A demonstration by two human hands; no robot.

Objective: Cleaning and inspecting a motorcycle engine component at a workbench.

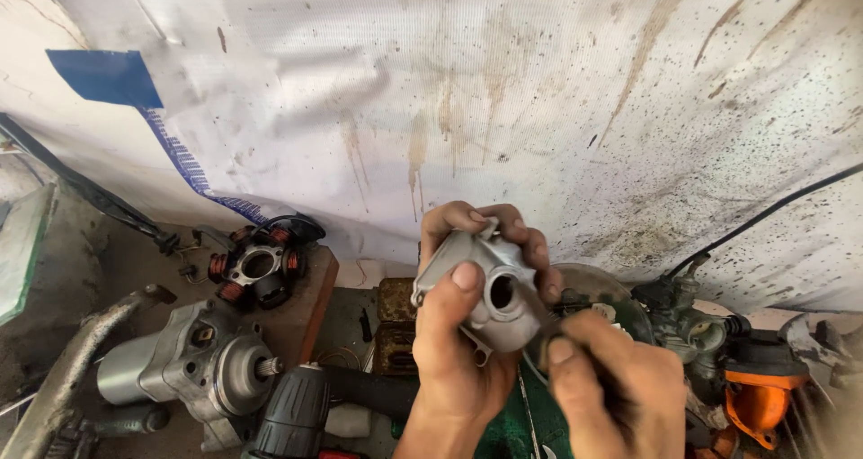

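My left hand (454, 333) grips a small grey cast-metal housing (490, 284) with a round bore facing me, thumb across its front and fingers wrapped over its top. My right hand (616, 383) sits just right of and below the housing, its thumb and forefinger pinched near the part's lower right edge. Whatever those fingers pinch is hidden or too small to make out.
A grey starter motor (193, 360) lies at the left, with a copper-wound stator (261, 266) on a brown block behind it. A black drill chuck (292, 409) lies below. A carburettor with black cable (692, 320) and an orange part (760, 396) sit at the right. A stained white sheet (503, 99) hangs behind.
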